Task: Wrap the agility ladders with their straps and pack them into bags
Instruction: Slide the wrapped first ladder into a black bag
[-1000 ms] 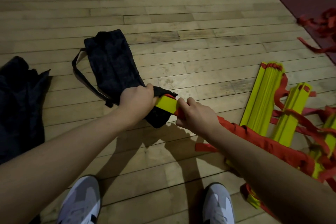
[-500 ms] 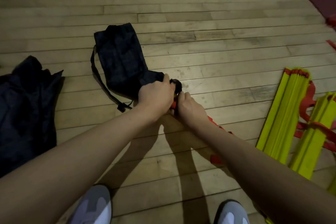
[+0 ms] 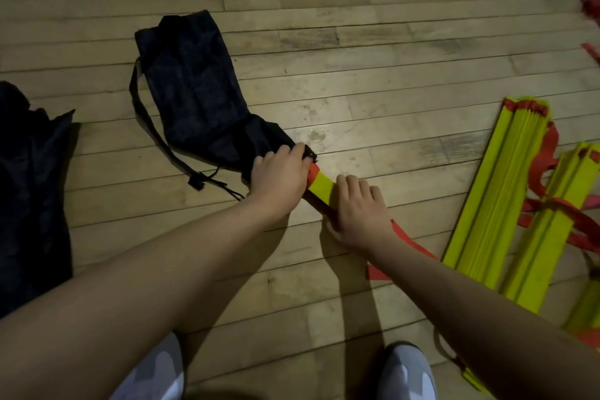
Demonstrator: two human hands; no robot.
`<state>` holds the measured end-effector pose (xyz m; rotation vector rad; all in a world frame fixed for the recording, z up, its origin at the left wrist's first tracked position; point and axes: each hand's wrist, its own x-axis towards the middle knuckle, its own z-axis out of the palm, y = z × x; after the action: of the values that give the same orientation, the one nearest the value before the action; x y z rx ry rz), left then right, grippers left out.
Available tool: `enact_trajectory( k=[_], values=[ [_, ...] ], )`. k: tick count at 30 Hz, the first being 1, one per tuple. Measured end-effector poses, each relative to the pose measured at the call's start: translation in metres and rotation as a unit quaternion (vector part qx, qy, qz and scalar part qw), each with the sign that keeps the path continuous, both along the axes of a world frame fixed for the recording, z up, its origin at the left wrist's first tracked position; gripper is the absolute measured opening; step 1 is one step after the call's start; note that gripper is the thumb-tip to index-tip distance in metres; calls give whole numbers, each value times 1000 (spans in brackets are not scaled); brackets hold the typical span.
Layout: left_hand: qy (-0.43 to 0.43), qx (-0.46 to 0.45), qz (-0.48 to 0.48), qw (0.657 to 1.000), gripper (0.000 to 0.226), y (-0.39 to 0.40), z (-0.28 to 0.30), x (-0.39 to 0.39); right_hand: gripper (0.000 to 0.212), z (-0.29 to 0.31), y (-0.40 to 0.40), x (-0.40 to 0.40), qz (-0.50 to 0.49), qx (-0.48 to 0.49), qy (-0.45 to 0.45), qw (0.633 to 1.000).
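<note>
left hand (image 3: pixel 279 172) grips bag (image 3: pixel 194 91) mouth; right hand (image 3: pixel 357 208) holds ladder (image 3: pixel 319 187).

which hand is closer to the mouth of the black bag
Left. The left hand grips the black bag right at its mouth, where the yellow ladder bundle goes in. The right hand holds that bundle further back, clear of the bag.

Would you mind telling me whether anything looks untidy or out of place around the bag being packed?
Yes: a loose red strap trails from the bundled ladder across the floor instead of being wrapped round it. The ladder is only partly inside the black bag, whose mouth the left hand grips.
</note>
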<state>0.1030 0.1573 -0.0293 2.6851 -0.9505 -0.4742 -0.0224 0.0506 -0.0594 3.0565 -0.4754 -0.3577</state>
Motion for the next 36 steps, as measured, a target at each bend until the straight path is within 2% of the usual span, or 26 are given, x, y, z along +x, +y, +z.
enact_trajectory(
  k=[4, 9, 14, 15, 17, 19, 21, 25, 29, 32, 36],
  values=[
    [6, -42, -15, 999, 40, 3, 1, -11, 60, 1, -8, -27, -54, 15, 63, 996],
    [-47, -47, 8, 998, 44, -3, 13, -14, 54, 11, -6, -16, -20, 37, 63, 997],
    [-67, -39, 107, 991, 68, 12, 15, -2, 53, 19, -2, -1, -19, 35, 30, 999],
    [-61, -38, 123, 990, 65, 17, 12, -1, 53, 21, -2, 1, -26, 39, 26, 999],
    [-44, -47, 128, 990, 45, 27, 6, 3, 53, 25, 0, 6, -40, 51, 21, 998],
    [5, -114, 137, 984, 29, 32, 5, 9, 52, 27, 5, 10, -53, 73, 8, 996],
    [54, -199, 156, 966, 25, 33, 12, 16, 51, 30, 11, 16, -73, 112, -14, 991],
    [49, -274, 126, 952, 25, 22, 32, 28, 47, 35, 23, 37, -107, 164, -59, 979],
    [60, -289, 72, 953, 23, 16, 34, 29, 44, 37, 32, 60, -120, 193, -98, 969],
    [75, -263, 55, 960, 21, 23, 24, 26, 46, 37, 32, 74, -154, 232, -123, 952],
    [39, -219, 47, 974, 19, 35, 9, 32, 45, 27, 34, 93, -188, 243, -104, 946]
  ],
)
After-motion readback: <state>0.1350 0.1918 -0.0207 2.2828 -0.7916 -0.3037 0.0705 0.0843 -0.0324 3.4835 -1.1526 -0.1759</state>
